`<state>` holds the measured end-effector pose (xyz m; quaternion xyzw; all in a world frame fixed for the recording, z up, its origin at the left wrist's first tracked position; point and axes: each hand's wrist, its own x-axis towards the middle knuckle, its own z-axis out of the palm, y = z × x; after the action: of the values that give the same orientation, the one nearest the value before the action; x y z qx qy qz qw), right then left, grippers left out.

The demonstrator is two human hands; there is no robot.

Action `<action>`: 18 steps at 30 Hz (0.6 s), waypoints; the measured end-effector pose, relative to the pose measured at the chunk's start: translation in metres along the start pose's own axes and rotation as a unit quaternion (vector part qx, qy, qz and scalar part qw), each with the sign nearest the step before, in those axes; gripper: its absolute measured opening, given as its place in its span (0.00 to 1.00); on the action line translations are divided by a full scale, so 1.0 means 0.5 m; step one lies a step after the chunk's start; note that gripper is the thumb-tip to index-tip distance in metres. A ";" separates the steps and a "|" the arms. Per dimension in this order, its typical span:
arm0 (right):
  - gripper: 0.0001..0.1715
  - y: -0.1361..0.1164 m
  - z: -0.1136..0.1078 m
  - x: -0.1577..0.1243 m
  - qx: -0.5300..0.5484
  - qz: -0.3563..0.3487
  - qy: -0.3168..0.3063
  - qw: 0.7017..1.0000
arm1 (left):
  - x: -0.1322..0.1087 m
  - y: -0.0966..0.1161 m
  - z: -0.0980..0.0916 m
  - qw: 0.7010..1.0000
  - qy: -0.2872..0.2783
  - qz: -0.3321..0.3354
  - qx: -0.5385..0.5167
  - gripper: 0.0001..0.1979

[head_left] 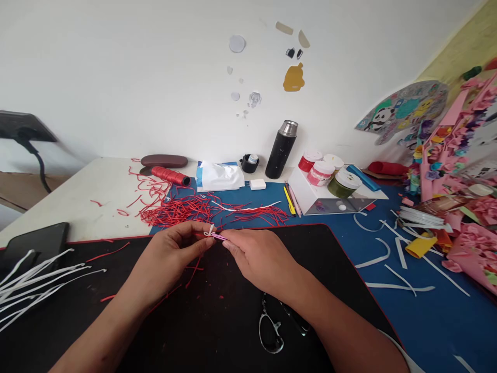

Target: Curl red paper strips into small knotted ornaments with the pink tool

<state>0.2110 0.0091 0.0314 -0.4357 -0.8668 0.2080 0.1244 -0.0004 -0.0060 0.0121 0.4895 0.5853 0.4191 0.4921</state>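
Observation:
My left hand (174, 251) and my right hand (256, 256) meet over a black mat (217, 321). The left fingers pinch a small white looped strip (210, 231). A thin pink stick (219, 237) is gripped by my right fingers, its tip at the loop. Just behind my hands lies a heap of thin red paper strips (186, 207). Scissors (274, 326) rest on the mat under my right forearm.
White paper strips (34, 277) fan out at left beside a black phone (37, 241). At the back: red thread spool (171, 176), tissue pack (219, 176), black flask (282, 149), paint jars (324, 173). Pink paper flowers (462, 207) crowd the right.

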 end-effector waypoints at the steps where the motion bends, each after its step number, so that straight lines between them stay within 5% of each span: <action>1: 0.14 0.000 0.001 0.001 0.004 0.000 0.002 1.000 | 0.001 -0.001 0.001 1.000 0.005 0.000 -0.009 0.19; 12: 0.13 0.002 0.007 -0.002 0.082 -0.001 0.041 0.996 | 0.010 -0.014 0.001 0.997 0.042 -0.015 -0.066 0.22; 18: 0.14 0.009 0.007 0.004 0.235 0.039 0.093 0.967 | 0.004 -0.001 0.004 0.995 0.029 -0.022 -0.093 0.23</action>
<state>0.2113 0.0123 0.0264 -0.4455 -0.7603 0.3692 0.2953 0.0017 -0.0040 0.0111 0.4160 0.5684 0.4752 0.5274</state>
